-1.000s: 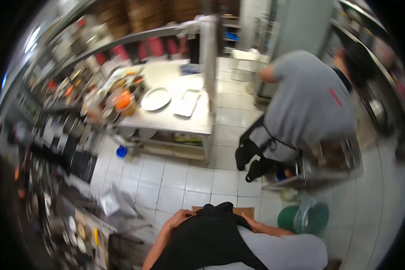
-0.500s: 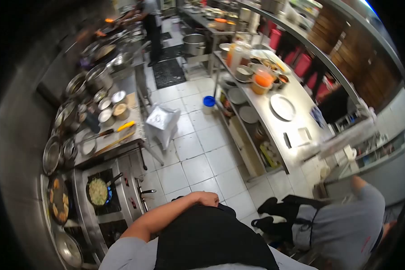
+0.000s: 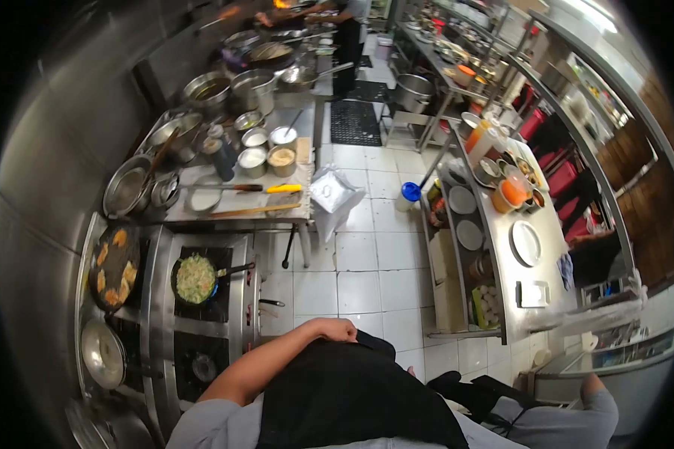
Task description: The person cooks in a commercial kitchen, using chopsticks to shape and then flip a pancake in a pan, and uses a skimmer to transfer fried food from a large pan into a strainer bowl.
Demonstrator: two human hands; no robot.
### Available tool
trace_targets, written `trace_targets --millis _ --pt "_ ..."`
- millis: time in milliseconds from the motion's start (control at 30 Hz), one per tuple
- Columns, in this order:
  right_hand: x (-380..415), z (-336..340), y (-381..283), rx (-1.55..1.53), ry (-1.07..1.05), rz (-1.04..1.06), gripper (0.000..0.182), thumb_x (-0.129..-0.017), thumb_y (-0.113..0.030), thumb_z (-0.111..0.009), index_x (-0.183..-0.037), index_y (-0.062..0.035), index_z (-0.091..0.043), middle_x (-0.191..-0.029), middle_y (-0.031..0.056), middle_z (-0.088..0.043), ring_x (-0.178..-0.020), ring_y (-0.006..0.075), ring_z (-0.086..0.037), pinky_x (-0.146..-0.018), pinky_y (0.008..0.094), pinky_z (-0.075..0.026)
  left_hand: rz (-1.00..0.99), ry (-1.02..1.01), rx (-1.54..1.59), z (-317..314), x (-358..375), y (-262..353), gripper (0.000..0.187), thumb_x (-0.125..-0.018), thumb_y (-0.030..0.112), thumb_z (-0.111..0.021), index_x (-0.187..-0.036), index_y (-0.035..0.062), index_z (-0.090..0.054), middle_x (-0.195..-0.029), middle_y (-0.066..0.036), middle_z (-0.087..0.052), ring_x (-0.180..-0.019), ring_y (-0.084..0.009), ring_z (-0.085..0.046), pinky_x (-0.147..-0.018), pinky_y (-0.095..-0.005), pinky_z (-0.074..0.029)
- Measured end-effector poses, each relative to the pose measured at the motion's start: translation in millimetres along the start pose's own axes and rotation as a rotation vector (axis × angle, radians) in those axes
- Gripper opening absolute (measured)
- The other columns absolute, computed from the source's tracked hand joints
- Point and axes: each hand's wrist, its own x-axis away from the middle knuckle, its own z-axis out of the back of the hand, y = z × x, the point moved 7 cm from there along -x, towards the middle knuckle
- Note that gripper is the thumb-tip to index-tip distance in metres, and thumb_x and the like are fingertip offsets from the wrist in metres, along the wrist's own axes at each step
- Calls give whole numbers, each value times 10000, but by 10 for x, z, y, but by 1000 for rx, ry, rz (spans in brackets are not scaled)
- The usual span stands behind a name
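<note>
Stove [image 3: 202, 326] shifted up-frame, left fingers [image 3: 347, 329] curled at apron [image 3: 359, 396], right fingers [image 3: 412, 371] barely showing, holds unclear

Stove [image 3: 202, 327] left of left hand [image 3: 338, 330]

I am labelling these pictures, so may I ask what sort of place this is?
Probably a commercial kitchen: a frying pan of chopped food sits over a blue flame, a steel counter holds a white plate, and a large pot stands beyond.
</note>
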Motion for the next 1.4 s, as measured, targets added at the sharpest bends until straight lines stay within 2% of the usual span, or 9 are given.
trace_targets --millis 467,667,900,933,1000,1067,1100,1200,1400 --pt "-834 -861 -1698 549 -299 123 709 -847 -681 -447 -1261 -109 -506 -1191 142 -574 -1104 334 -537 -926 486 -423 144 568 246 332 1328 -350 320 -864 338 -637 -765 34 -649 -632 -43 -598 -595 -118 -518 -539 -329 -415" --pt "-1458 -1031 -2004 840 -424 132 686 -856 -664 -457 -1246 -102 -516 -1166 140 -589 -1084 331 -552 -913 482 -434 20 868 368 456 1688 -732 170 -884 193 -621 -934 33 -648 -829 -43 -645 -740 -108 -558 -716 -271 -471" --pt "-2657 -1089 -2162 1401 -778 295 660 -867 -644 -468 -1228 -94 -528 -1137 138 -608 -1060 328 -570 -899 476 -447 -219 1342 331 1434 3213 1372 124 -848 111 -652 -922 50 -573 -912 -39 -596 -803 -122 -558 -702 -286 -460" --pt "-2824 -1161 -2277 1329 -835 314 656 -869 -641 -470 -1225 -93 -530 -1133 137 -610 -1056 327 -572 -896 476 -449 -332 1400 187 1573 3382 1732 132 -826 84 -666 -881 49 -551 -896 -54 -588 -801 -155 -567 -697 -293 -459" --pt "-2404 -1516 -3001 550 -794 130 439 -920 -449 -527 -1083 -43 -559 -920 86 -654 -867 237 -635 -761 369 -508 -514 1486 -23 1753 3676 2416 208 -771 20 -688 -787 49 -482 -854 -98 -563 -789 -245 -582 -670 -322 -464" --pt "-2235 -1941 -3568 722 -750 194 418 -919 -425 -534 -1072 -37 -560 -918 92 -655 -862 222 -637 -752 353 -510 -760 1543 -297 1878 3811 2913 223 -743 41 -648 -822 35 -440 -855 -98 -459 -766 -273 -524 -637 -393 -438" --pt "-2148 -2176 -3845 779 -749 237 408 -918 -413 -538 -1067 -34 -561 -917 95 -656 -859 215 -638 -748 345 -512 -746 1576 -353 1892 3874 3109 178 -920 112 -531 -780 23 -467 -808 -103 -523 -692 -260 -553 -588 -369 -462" --pt "-1809 -2889 -4493 866 -837 355 377 -916 -377 -548 -1050 -25 -562 -914 104 -657 -851 192 -641 -735 322 -516 -959 1565 -314 2032 3723 3180 254 -950 155 -478 -736 19 -488 -806 -114 -530 -668 -245 -549 -556 -369 -456" --pt "-1140 -3674 -4603 891 -1029 317 312 -930 -316 -560 -1037 -23 -576 -953 103 -654 -855 191 -643 -736 321 -519 -848 1588 -239 1901 3734 3163 238 -945 165 -500 -753 23 -505 -825 -116 -548 -672 -239 -555 -558 -367 -461"
